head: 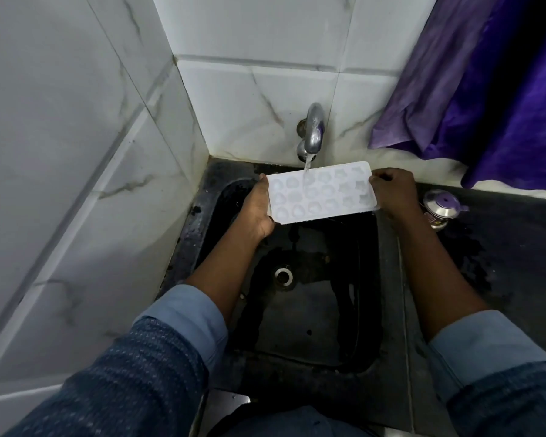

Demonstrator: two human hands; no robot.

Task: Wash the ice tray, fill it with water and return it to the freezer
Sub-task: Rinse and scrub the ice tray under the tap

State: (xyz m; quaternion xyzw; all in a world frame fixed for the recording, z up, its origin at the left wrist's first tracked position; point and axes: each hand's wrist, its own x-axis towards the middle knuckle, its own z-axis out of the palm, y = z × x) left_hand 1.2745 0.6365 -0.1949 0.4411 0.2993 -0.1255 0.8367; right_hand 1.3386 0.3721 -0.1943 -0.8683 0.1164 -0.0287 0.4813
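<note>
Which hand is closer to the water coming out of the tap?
The left hand, gripping the left end of the ice tray. The water lands left of the tray's middle, so the right hand at the other end is farther away.

A dark, wet counter (517, 247) surrounds the black sink (312, 326); 1 steel pot with a purple lid (440, 209) stands on its right side.

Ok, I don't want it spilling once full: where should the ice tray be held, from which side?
By its two short ends, one hand from each side, as the left hand and right hand do. The ice tray is long, flat and shallow, cups facing up under the tap, so an end grip likely keeps it level.
</note>
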